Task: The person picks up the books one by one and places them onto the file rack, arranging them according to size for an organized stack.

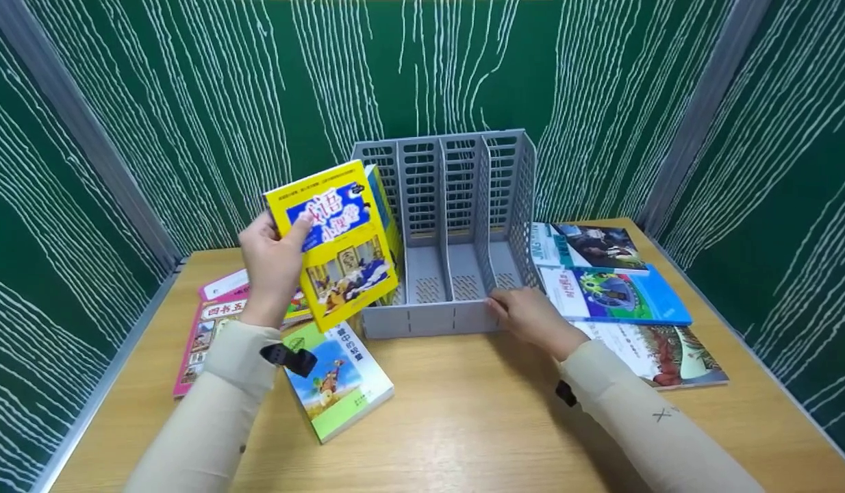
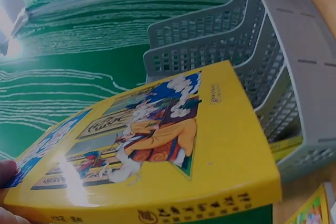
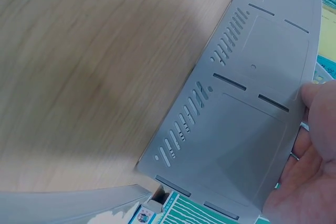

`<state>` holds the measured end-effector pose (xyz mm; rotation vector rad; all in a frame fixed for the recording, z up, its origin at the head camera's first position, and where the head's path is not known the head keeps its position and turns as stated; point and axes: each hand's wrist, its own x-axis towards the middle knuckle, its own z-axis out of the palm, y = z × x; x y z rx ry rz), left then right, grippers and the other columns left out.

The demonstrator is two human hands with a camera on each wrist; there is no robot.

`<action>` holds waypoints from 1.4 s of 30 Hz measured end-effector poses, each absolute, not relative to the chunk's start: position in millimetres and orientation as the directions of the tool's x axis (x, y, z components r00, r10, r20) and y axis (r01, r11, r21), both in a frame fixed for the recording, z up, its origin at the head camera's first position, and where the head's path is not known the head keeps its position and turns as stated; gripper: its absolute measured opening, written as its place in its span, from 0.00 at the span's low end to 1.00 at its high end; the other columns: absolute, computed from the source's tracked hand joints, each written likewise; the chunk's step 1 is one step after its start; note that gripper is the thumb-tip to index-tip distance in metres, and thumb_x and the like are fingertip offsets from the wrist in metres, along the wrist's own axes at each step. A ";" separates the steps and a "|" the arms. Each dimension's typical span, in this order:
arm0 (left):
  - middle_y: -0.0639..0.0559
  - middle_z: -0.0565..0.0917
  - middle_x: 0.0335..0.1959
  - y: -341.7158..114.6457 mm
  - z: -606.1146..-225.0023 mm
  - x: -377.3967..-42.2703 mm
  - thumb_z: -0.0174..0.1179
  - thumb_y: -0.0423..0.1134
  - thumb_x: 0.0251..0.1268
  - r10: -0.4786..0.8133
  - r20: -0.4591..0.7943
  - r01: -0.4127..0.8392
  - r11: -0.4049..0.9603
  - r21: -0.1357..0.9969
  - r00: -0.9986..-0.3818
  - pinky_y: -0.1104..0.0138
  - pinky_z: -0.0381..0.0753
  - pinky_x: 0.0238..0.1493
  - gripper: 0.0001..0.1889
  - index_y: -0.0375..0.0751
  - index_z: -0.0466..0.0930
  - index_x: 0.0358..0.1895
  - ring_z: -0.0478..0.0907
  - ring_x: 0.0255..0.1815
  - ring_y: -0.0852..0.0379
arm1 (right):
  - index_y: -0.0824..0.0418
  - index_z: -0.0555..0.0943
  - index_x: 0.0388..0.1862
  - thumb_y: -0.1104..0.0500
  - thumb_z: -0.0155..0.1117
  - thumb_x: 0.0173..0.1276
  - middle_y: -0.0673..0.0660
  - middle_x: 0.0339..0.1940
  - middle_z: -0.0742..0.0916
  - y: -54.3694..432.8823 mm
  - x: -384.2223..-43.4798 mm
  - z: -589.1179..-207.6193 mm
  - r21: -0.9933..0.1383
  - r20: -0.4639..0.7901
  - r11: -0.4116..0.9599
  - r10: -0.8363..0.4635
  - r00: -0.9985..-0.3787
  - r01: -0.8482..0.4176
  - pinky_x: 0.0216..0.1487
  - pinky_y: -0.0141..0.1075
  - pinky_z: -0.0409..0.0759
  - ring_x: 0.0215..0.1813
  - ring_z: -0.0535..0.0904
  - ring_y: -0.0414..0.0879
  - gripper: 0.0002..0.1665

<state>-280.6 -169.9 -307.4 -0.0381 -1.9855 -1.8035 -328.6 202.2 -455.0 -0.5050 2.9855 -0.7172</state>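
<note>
My left hand (image 1: 275, 267) grips a yellow book (image 1: 350, 284) by its left side, thumb across the blue title panel of the cover. The book is tilted, held before the left end of a grey file rack (image 1: 431, 320). In the left wrist view, the book's cover (image 2: 231, 124) and spine face the camera. Another yellow-edged book (image 1: 383, 195) stands in the rack's leftmost compartment, partly hidden by the held one. With curled fingers my right hand (image 1: 532, 316) holds the rack's front lip near its right corner. The right wrist view has its thumb over the grey panel's edge (image 3: 252, 98).
A green-and-white book (image 1: 340, 376) lies in front of the rack's left end. Pink-edged books (image 1: 207, 329) lie at the left, partly behind my arm. Right of the rack are several books, among them a blue one (image 1: 635, 294). Green walls with white lines enclose the table.
</note>
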 end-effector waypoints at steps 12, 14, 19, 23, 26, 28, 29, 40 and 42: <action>0.40 0.91 0.51 -125.5 -324.8 -291.0 0.64 0.40 0.82 -0.375 0.320 0.337 0.020 0.941 -0.870 0.64 0.94 0.46 0.15 0.34 0.82 0.60 0.92 0.44 0.52 | 0.63 0.83 0.62 0.49 0.58 0.87 0.63 0.49 0.89 187.7 -320.4 -436.7 -0.294 0.126 0.906 -0.279 -0.952 -0.304 0.60 0.56 0.85 0.51 0.84 0.60 0.20; 0.41 0.91 0.51 -118.6 -326.5 -291.2 0.64 0.41 0.82 -0.380 0.299 0.321 0.006 0.947 -0.875 0.64 0.94 0.47 0.15 0.35 0.82 0.61 0.92 0.45 0.52 | 0.64 0.81 0.67 0.48 0.62 0.85 0.66 0.60 0.87 180.4 -316.0 -427.7 -0.265 0.207 0.915 -0.253 -0.945 -0.303 0.69 0.60 0.82 0.61 0.82 0.63 0.25; 0.46 0.91 0.53 -103.3 -331.6 -292.8 0.65 0.44 0.82 -0.396 0.225 0.269 -0.059 0.961 -0.890 0.65 0.93 0.51 0.17 0.38 0.82 0.63 0.92 0.49 0.51 | 0.62 0.81 0.71 0.47 0.69 0.80 0.63 0.70 0.84 153.9 -299.0 -403.1 -0.314 0.426 0.857 -0.257 -0.868 -0.408 0.75 0.57 0.81 0.71 0.80 0.61 0.28; 0.45 0.90 0.54 -92.6 -334.7 -295.1 0.65 0.43 0.81 -0.412 0.161 0.250 -0.170 0.953 -0.897 0.64 0.93 0.53 0.18 0.38 0.83 0.64 0.92 0.50 0.49 | 0.62 0.80 0.73 0.47 0.74 0.77 0.62 0.73 0.83 132.0 -284.2 -390.8 -0.301 0.531 0.790 -0.327 -0.782 -0.535 0.75 0.55 0.82 0.74 0.80 0.59 0.33; 0.44 0.90 0.55 -86.0 -337.0 -295.8 0.65 0.42 0.81 -0.418 0.123 0.241 -0.244 0.939 -0.900 0.64 0.92 0.53 0.18 0.38 0.82 0.65 0.92 0.51 0.49 | 0.61 0.77 0.77 0.44 0.76 0.74 0.62 0.76 0.81 118.0 -276.5 -386.9 -0.266 0.553 0.766 -0.376 -0.743 -0.585 0.73 0.52 0.83 0.75 0.80 0.58 0.40; 0.44 0.90 0.56 -81.8 -338.4 -295.5 0.64 0.43 0.82 -0.418 0.098 0.236 -0.292 0.927 -0.903 0.64 0.92 0.54 0.18 0.39 0.82 0.66 0.92 0.52 0.49 | 0.61 0.75 0.79 0.44 0.79 0.71 0.62 0.78 0.80 109.9 -273.2 -386.4 -0.244 0.558 0.759 -0.400 -0.727 -0.604 0.74 0.51 0.83 0.77 0.79 0.58 0.44; 0.44 0.90 0.56 -80.0 -339.3 -295.2 0.64 0.43 0.82 -0.415 0.088 0.234 -0.317 0.919 -0.906 0.63 0.92 0.54 0.18 0.39 0.82 0.66 0.92 0.53 0.50 | 0.61 0.74 0.80 0.43 0.80 0.70 0.62 0.79 0.79 106.2 -272.4 -386.5 -0.229 0.561 0.756 -0.412 -0.718 -0.613 0.74 0.51 0.82 0.77 0.78 0.58 0.46; 0.50 0.88 0.62 -60.2 -344.1 -283.0 0.63 0.45 0.82 -0.406 -0.004 0.211 -0.484 0.849 -0.914 0.59 0.92 0.59 0.21 0.46 0.78 0.71 0.91 0.59 0.52 | 0.62 0.71 0.82 0.49 0.82 0.68 0.64 0.83 0.75 80.9 -266.1 -387.7 -0.114 0.575 0.779 -0.455 -0.680 -0.617 0.81 0.54 0.74 0.83 0.73 0.61 0.49; 0.50 0.87 0.63 -58.2 -343.8 -282.0 0.63 0.45 0.82 -0.404 -0.020 0.202 -0.498 0.843 -0.914 0.59 0.91 0.60 0.21 0.45 0.77 0.72 0.90 0.59 0.52 | 0.61 0.71 0.82 0.52 0.82 0.68 0.64 0.83 0.75 80.1 -265.2 -387.4 -0.125 0.583 0.784 -0.437 -0.684 -0.608 0.81 0.54 0.74 0.82 0.73 0.61 0.48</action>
